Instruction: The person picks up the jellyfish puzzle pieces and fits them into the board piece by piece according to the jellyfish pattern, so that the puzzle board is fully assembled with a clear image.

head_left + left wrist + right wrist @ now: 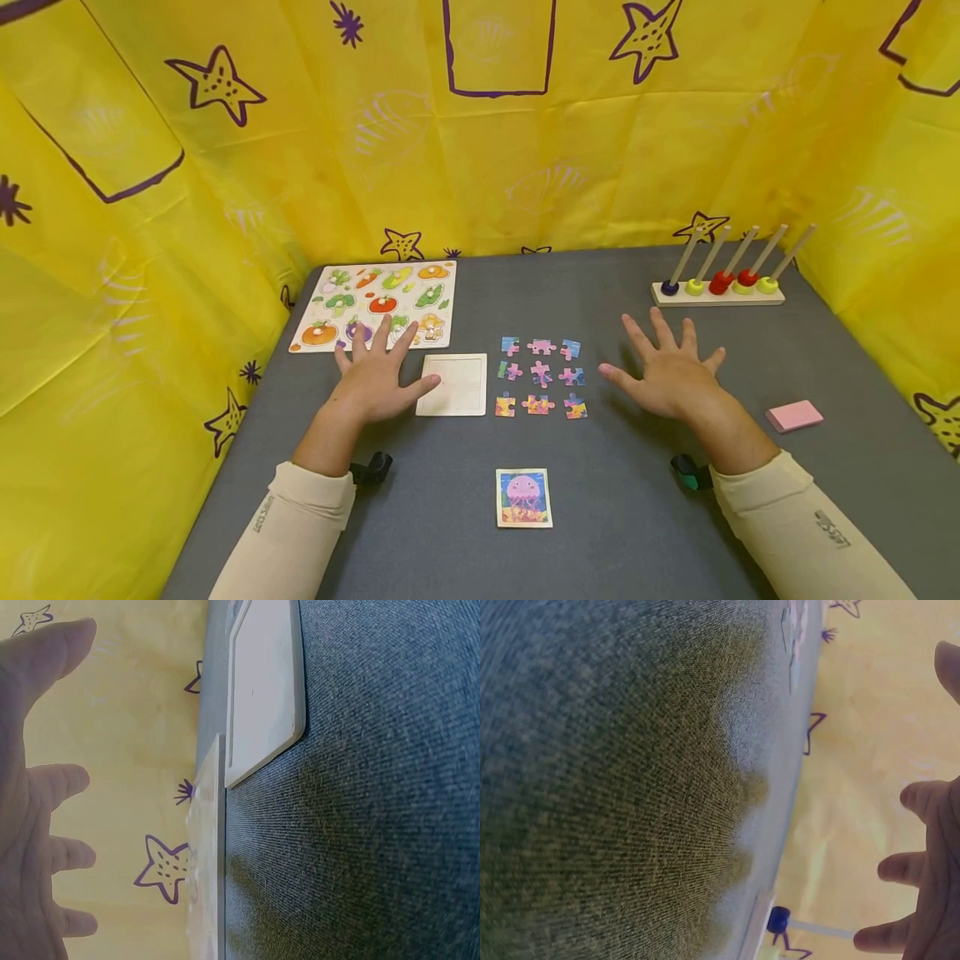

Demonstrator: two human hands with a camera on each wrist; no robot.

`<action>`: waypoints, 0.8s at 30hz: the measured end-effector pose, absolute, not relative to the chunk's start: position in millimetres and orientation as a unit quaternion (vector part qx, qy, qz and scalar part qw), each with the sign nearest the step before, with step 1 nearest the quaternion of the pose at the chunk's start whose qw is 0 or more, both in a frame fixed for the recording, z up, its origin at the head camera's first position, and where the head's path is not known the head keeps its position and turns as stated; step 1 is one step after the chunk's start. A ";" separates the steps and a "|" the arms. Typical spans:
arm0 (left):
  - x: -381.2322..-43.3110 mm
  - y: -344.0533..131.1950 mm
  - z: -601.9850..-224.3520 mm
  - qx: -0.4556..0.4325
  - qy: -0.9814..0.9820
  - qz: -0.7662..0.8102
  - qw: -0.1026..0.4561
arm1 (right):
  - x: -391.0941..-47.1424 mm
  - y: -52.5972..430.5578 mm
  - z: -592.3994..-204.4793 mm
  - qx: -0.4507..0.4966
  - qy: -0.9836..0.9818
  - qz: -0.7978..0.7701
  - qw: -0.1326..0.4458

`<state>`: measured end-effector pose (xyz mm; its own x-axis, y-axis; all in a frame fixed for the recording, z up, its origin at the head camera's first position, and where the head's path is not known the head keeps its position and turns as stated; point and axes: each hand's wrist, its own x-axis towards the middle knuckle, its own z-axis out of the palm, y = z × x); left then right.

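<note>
My left hand (372, 381) hovers with spread fingers over the left part of the table, its thumb over the edge of a square wooden puzzle frame (463, 385). Spread the same way, my right hand (671, 377) is held above the table to the right of several loose jigsaw pieces (540, 373). Those pieces lie apart in rows between the hands, printed in pink, blue and yellow. Nearer to me lies a small picture card (523, 498) of a pink jellyfish. Neither hand holds anything; the left wrist view shows the left palm (22, 817) raised off the cloth.
A vegetable peg board (382, 305) lies at the back left, partly behind the left fingers. At the back right stands a wooden bead rack (718, 293) with upright rods. A pink block (795, 416) rests at the right. Yellow patterned cloth (480, 183) encloses the grey table.
</note>
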<state>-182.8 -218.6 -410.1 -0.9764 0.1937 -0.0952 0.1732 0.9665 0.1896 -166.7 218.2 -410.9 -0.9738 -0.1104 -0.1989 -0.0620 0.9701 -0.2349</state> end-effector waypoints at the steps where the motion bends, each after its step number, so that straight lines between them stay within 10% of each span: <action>1: -181.8 -219.8 -410.2 0.092 0.990 0.090 0.056 | -167.5 217.1 -411.1 -0.045 0.987 -0.115 0.105; 24: -175.7 -224.6 -430.6 0.171 0.976 0.094 0.095 | -217.8 121.4 -412.9 -0.152 0.979 -0.086 0.103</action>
